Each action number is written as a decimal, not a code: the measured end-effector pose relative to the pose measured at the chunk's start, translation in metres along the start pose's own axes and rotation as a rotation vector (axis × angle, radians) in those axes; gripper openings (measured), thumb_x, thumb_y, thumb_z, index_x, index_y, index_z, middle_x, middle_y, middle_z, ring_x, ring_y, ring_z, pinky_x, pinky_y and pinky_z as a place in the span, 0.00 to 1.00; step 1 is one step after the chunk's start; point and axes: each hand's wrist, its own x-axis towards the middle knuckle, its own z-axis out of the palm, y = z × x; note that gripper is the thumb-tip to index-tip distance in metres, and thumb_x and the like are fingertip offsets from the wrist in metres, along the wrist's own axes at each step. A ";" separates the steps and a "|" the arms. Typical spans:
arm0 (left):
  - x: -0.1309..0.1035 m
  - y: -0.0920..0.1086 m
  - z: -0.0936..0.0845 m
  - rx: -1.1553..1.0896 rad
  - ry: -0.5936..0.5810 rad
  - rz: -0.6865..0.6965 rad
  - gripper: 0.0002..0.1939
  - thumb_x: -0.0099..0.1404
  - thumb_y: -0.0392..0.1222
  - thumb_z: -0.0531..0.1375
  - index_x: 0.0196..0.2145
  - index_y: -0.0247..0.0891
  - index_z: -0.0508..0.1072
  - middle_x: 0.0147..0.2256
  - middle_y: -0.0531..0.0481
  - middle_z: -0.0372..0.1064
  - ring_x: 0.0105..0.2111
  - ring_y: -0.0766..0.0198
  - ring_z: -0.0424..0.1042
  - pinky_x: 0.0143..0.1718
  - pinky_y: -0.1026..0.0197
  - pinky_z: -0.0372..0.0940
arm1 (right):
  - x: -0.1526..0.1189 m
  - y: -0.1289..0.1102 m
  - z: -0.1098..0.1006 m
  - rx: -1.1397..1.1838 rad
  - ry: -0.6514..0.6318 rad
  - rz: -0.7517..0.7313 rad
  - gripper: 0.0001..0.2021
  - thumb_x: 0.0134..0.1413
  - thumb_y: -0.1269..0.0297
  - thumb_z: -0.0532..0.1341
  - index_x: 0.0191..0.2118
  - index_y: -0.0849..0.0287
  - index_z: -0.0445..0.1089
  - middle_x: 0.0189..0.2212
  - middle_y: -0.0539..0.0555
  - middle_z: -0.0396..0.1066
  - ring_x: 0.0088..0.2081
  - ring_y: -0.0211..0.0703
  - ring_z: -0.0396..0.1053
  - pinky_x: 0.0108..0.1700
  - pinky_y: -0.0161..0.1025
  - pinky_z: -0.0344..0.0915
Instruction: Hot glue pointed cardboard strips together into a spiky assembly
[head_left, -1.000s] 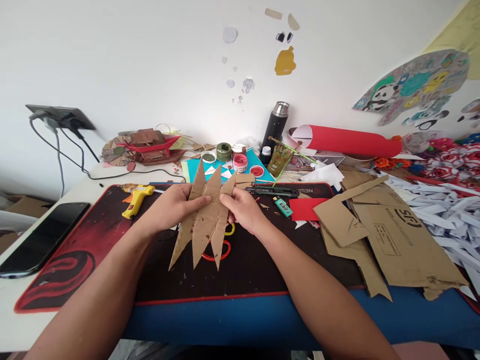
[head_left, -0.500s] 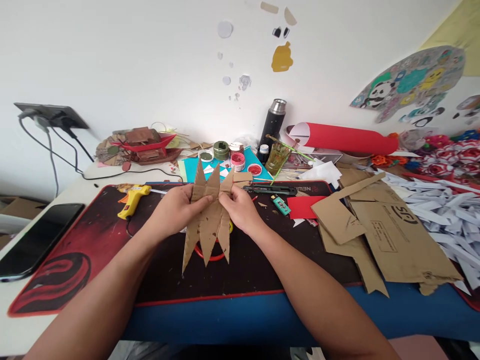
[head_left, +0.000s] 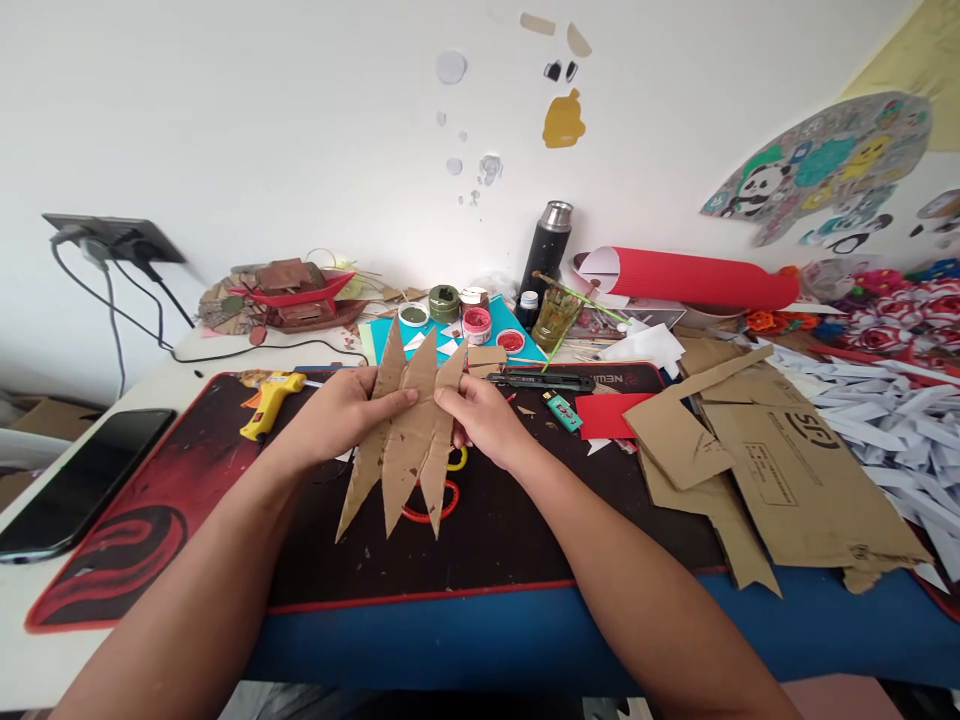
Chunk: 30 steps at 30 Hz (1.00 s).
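Note:
Both my hands hold a piece of brown cardboard (head_left: 405, 455) cut into long pointed spikes at its top and bottom, raised above the dark desk mat. My left hand (head_left: 351, 415) grips its left side, thumb flat across the front and fingers behind. On the right edge, my right hand (head_left: 480, 415) pinches it with the thumb in front; its other fingers are mostly hidden. Beneath the cardboard, the red and yellow loop handles of scissors (head_left: 450, 500) show in part, the rest covered.
A yellow glue gun (head_left: 271, 403) lies left on the mat, near a phone (head_left: 86, 480). Behind are a black box cutter (head_left: 540, 381), paint jars (head_left: 476, 325) and a thermos (head_left: 547, 250). Cardboard scraps (head_left: 795, 480) and white paper strips (head_left: 870, 420) cover the right side.
The cardboard has tilted, its lower points swinging left and its spikes spreading flatter. More of the scissors' handles shows. Both hands keep their hold.

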 end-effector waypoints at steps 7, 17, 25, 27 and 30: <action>-0.003 0.006 0.001 0.017 0.013 0.002 0.24 0.52 0.59 0.75 0.39 0.40 0.83 0.36 0.46 0.85 0.33 0.50 0.84 0.31 0.58 0.77 | -0.001 -0.001 -0.001 0.002 -0.010 0.016 0.08 0.64 0.59 0.64 0.36 0.55 0.68 0.19 0.45 0.68 0.16 0.35 0.64 0.16 0.31 0.56; -0.003 0.005 -0.003 0.077 0.024 0.008 0.21 0.58 0.62 0.71 0.37 0.40 0.83 0.32 0.47 0.84 0.30 0.52 0.83 0.30 0.58 0.77 | -0.001 0.001 0.000 -0.003 -0.030 0.027 0.09 0.63 0.57 0.65 0.36 0.56 0.69 0.20 0.44 0.69 0.16 0.35 0.64 0.17 0.31 0.57; -0.005 0.007 -0.003 0.050 0.005 -0.003 0.22 0.57 0.61 0.72 0.37 0.40 0.83 0.33 0.48 0.85 0.29 0.54 0.82 0.29 0.59 0.76 | 0.000 0.004 0.000 -0.018 -0.030 -0.015 0.08 0.64 0.59 0.65 0.36 0.56 0.68 0.21 0.44 0.69 0.16 0.34 0.63 0.17 0.32 0.58; -0.005 0.008 -0.003 0.042 0.003 -0.016 0.21 0.57 0.61 0.72 0.36 0.40 0.83 0.32 0.47 0.84 0.29 0.54 0.82 0.28 0.59 0.76 | 0.000 0.005 0.001 -0.032 -0.023 -0.037 0.10 0.63 0.58 0.66 0.34 0.55 0.67 0.21 0.44 0.68 0.16 0.34 0.63 0.18 0.32 0.59; -0.004 0.007 -0.003 0.037 -0.013 -0.027 0.23 0.57 0.61 0.72 0.38 0.39 0.83 0.32 0.47 0.84 0.29 0.53 0.82 0.28 0.59 0.75 | 0.000 0.007 0.002 -0.061 -0.010 -0.047 0.11 0.63 0.57 0.66 0.33 0.55 0.66 0.21 0.44 0.67 0.17 0.36 0.63 0.18 0.33 0.60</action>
